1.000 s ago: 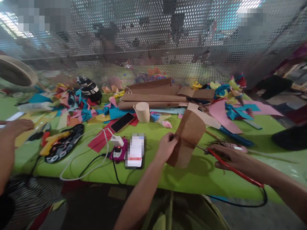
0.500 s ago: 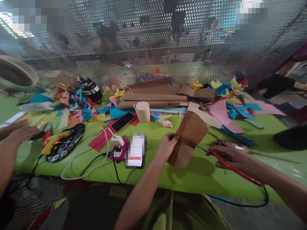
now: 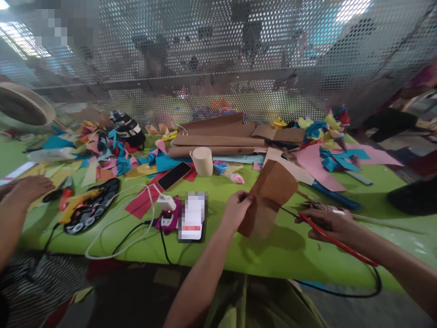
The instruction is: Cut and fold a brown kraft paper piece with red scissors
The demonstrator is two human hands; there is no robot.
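My left hand (image 3: pixel 236 210) pinches the edge of a folded brown paper piece (image 3: pixel 269 193) and holds it upright over the green table (image 3: pixel 218 248). To its right, my right hand (image 3: pixel 327 223) is closed round a thin red-handled tool (image 3: pixel 336 241) with a dark cable; the metal tip points left at the brown paper, close to its right edge. The tool's cable loops off the table's front edge.
Phones (image 3: pixel 193 216) (image 3: pixel 174 175) and a pink charger with cords lie left of my hand. Brown paper rolls (image 3: pixel 218 139), a tape roll (image 3: pixel 204 160) and coloured paper scraps fill the back. Another person's hand (image 3: pixel 23 189) rests at far left by scissors (image 3: pixel 61 193). Perforated metal screen stands behind.
The brown paper has tilted slightly in my left hand. The other person's hand at the far left has shifted over the scraps near the scissors. My right hand has barely moved.
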